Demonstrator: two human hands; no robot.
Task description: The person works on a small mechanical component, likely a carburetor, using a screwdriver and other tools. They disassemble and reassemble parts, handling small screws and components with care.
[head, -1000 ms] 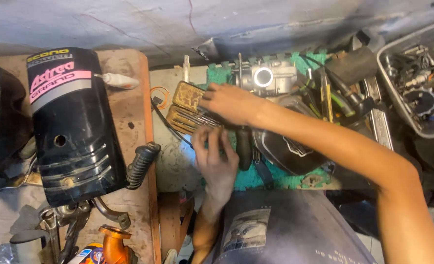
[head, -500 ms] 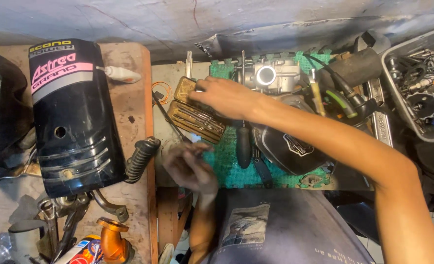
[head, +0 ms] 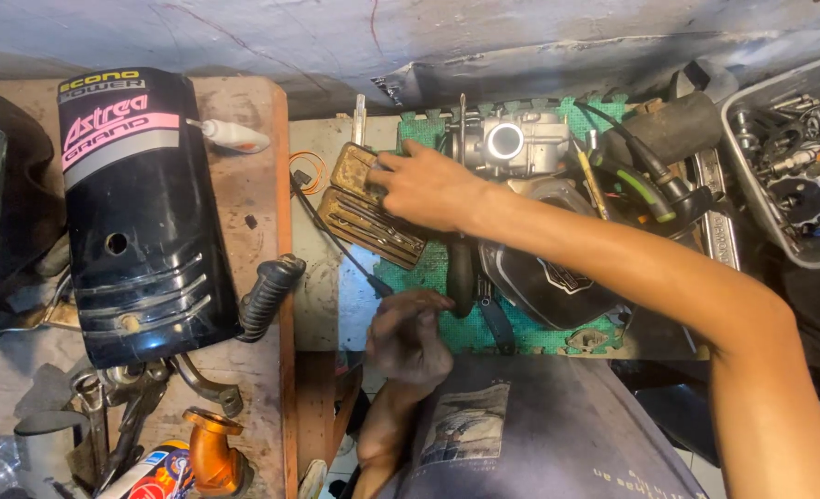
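Left hand [head: 408,337] has dropped back from the open drill-bit case [head: 368,217] toward the body; fingers curled, seemingly pinching something small, too blurred to tell. Black motorcycle cover [head: 137,217] lies far left. Case sits on the bench beside the green mat [head: 438,268]. Right hand [head: 424,189] presses flat on the case. Carburetor [head: 512,143] just beyond.

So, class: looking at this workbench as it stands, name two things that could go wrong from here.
1. The right hand presses on the open drill-bit case, which lies near the bench edge; it might tip and spill.
2. The carburetor sits among crowded tools on the green mat; the reaching forearm might knock something.
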